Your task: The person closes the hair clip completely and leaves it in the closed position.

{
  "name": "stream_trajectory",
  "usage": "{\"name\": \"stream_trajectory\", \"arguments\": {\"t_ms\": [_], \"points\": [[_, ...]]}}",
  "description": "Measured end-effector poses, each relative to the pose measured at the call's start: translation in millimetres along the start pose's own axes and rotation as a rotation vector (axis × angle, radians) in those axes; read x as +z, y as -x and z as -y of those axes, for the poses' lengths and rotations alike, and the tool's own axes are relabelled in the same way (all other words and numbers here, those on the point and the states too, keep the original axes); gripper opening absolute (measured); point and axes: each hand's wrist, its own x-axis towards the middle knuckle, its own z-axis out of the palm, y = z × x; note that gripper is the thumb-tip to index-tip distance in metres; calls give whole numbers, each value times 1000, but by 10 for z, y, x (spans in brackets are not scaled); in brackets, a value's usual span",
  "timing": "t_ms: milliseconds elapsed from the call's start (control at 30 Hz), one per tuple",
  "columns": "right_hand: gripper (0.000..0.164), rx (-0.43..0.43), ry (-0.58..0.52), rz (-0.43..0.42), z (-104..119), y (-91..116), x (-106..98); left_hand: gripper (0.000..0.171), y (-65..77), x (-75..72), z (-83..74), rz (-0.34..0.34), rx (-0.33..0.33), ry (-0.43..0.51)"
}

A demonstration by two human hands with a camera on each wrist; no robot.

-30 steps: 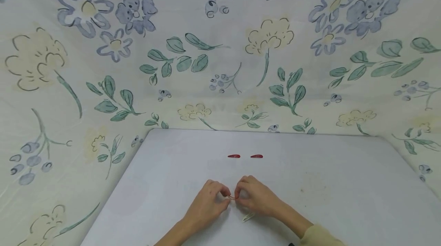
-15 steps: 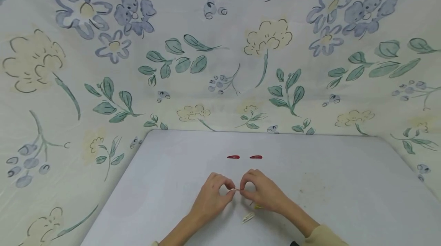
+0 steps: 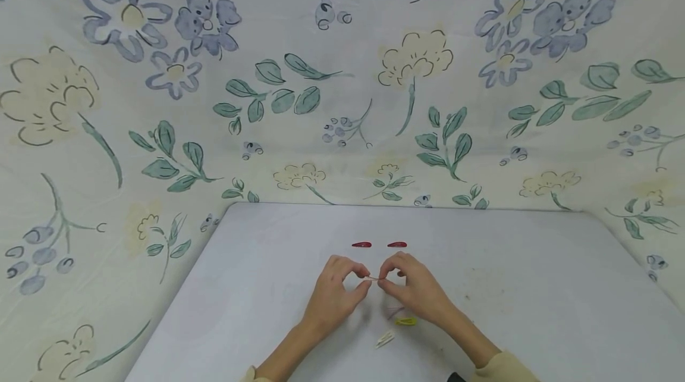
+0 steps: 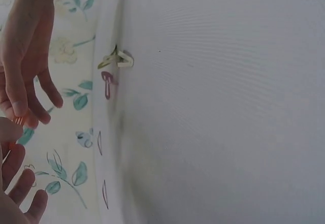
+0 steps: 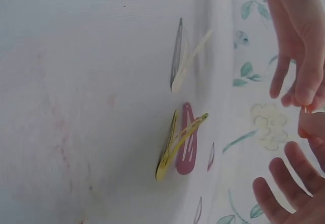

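Note:
My left hand (image 3: 334,293) and right hand (image 3: 416,288) meet above the white table, each pinching one end of a small orange snap hair clip (image 5: 303,133) between thumb and fingertips. Most of this clip is covered by the fingers. Below the hands lie a mauve hair clip (image 5: 186,153), a yellow hair clip (image 5: 167,155) and a white hair clip (image 5: 179,79). The yellow and white ones are sprung open, while the mauve one touches or overlaps the yellow in the right wrist view. Just beyond my fingertips, two red hair clips (image 3: 361,245) lie side by side.
A white tabletop (image 3: 257,263) spreads around the hands, with small specks at the right. Flowered cloth (image 3: 342,84) rises behind it and along both sides. A dark object (image 3: 456,377) shows at the bottom edge beside the right sleeve.
Both hands have moved forward and slightly right, toward the red clips, still pinching the orange clip. The yellow and mauve clips have come into view from under the right hand.

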Motion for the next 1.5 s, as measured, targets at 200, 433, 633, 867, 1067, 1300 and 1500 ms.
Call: {"name": "stream_trajectory", "arguments": {"t_ms": [200,433,633,867,1067,1300,1500], "points": [[19,7,-70,-142,-5,-23,53,18,-68,19,-30,-17,-79,71],[20,-7,-180,-328,10,-58,110,16,-197,46,-71,-57,-114,136],[17,-26,-212,-432,16,-92,159,14,-277,91,-90,-132,-129,184],[14,-11,-204,-524,10,-144,140,12,-348,196,-137,-224,-130,237],[13,25,-216,-575,6,-192,133,10,-400,303,-145,-290,-154,242],[14,6,-245,-623,-15,-250,180,8,-413,382,-118,-354,-194,237],[14,-11,-247,-641,-53,-273,215,6,-418,434,-86,-392,-179,223]]}}
